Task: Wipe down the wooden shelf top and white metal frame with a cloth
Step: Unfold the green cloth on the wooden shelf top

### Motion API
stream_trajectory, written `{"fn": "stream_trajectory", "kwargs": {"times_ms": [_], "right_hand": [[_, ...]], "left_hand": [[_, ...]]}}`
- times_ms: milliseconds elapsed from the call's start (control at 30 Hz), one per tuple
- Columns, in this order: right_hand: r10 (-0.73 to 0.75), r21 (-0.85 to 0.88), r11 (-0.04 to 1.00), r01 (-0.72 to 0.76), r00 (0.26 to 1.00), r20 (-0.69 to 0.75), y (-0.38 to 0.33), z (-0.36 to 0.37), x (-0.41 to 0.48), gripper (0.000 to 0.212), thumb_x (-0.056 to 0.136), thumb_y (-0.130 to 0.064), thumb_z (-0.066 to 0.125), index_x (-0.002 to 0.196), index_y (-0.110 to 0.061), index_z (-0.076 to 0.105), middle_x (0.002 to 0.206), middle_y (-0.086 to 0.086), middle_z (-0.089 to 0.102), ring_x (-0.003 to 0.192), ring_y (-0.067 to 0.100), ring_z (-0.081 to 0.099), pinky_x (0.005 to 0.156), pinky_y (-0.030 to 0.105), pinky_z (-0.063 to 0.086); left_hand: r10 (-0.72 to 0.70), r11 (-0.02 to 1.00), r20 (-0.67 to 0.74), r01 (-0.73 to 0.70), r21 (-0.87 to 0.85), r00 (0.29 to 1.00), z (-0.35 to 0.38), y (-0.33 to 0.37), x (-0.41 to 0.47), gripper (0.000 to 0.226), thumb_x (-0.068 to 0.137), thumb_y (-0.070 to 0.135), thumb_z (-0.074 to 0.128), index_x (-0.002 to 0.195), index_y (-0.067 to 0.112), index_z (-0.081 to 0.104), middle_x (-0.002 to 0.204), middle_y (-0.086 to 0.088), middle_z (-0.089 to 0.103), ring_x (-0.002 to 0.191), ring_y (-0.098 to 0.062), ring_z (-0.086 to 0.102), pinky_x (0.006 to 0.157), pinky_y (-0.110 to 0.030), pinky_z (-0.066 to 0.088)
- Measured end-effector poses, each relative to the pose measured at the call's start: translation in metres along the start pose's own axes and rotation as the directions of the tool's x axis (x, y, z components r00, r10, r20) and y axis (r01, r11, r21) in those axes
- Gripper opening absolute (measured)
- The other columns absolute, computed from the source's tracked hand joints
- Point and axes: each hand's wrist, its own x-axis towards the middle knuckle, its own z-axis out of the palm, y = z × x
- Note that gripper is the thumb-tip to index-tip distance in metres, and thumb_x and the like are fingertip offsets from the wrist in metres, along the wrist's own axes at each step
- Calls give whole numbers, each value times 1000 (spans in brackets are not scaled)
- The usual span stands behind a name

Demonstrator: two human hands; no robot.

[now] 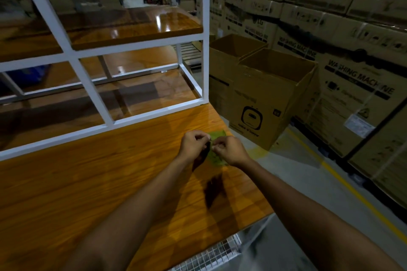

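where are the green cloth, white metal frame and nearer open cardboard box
green cloth point(217, 157): head view, its lower half
white metal frame point(206, 61): head view, right upright post
nearer open cardboard box point(259, 103): head view, front wall

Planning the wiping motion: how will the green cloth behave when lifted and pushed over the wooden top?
Probably floppy: the green cloth bends between the left hand and right hand pinching it. Likely light: fingertips alone hold it. It should slide easily on the glossy wooden top.
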Motion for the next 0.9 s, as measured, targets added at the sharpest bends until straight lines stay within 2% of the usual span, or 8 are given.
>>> {"fn": "stream_trajectory", "kwargs": {"times_ms": [133, 200, 267, 367, 533, 667, 767, 900], "right_hand": [[-42, 61, 997, 47, 995, -93, -23, -3, 5, 7, 90, -24, 68, 87, -21, 73, 80, -8, 68, 69, 1, 56, 59, 24, 38], [-56, 78, 995, 67, 990, -132, -38, -8, 5, 8, 88, -27, 71, 87, -20, 74, 82, -8, 69, 71, 2, 58, 58, 25, 39], [-68, 98, 992, 84, 986, -155, -52, -13, 4, 14, 86, -32, 73, 89, -19, 75, 83, -7, 70, 74, 5, 61, 59, 28, 47], [-67, 91, 992, 86, 978, -197, -67, -15, 7, 15, 87, -30, 73, 90, -16, 74, 81, -6, 68, 72, 6, 60, 62, 29, 48], [14, 175, 984, 26, 974, -224, -80, -21, 9, 12, 89, -24, 68, 85, -12, 70, 79, 0, 67, 70, 12, 60, 61, 30, 45], [76, 249, 969, -7, 960, -269, -88, -29, 7, 11, 86, -18, 65, 79, -9, 66, 74, 6, 65, 68, 20, 59, 60, 35, 45], [78, 239, 971, -16, 965, -252, -95, -32, 8, 11, 87, -19, 63, 78, -11, 65, 71, 8, 65, 67, 22, 60, 60, 39, 47], [82, 299, 954, -9, 969, -231, -98, -37, 10, 12, 92, -20, 60, 82, -13, 63, 65, 2, 59, 58, 17, 54, 55, 36, 43]], "left_hand": [[20, 993, 67, -12, -119, 998, -24, 18, 5, 10, 92, 6, 65, 87, 2, 73, 79, -13, 69, 66, -17, 63, 66, -33, 55], [46, 988, 102, -30, -151, 994, -36, 24, 8, 9, 92, 6, 66, 86, 4, 73, 75, -10, 68, 63, -14, 61, 63, -28, 53], [52, 982, 134, -26, -188, 990, -47, 30, 12, 7, 90, 6, 67, 86, 6, 73, 75, -8, 68, 64, -13, 61, 63, -27, 52], [53, 975, 205, -6, -223, 977, -61, 38, 19, 4, 86, 5, 71, 88, 8, 73, 79, -7, 69, 70, -13, 63, 67, -28, 53], [30, 952, 327, 73, -299, 944, -77, 53, 26, 23, 82, -11, 68, 100, 4, 69, 72, -6, 56, 68, -17, 59, 66, -29, 54], [14, 975, 370, 70, -212, 929, -87, 62, 29, 34, 79, -15, 67, 110, 0, 66, 84, -12, 55, 72, -19, 59, 64, -29, 54], [-1, 998, 452, 30, -56, 892, -94, 74, 31, 40, 79, -11, 69, 114, 8, 64, 98, -15, 57, 85, -23, 60, 64, -26, 53], [-23, 990, 541, -56, 128, 841, -100, 87, 37, 43, 78, -7, 69, 113, 15, 60, 108, -17, 57, 90, -24, 59, 63, -26, 51]]}}
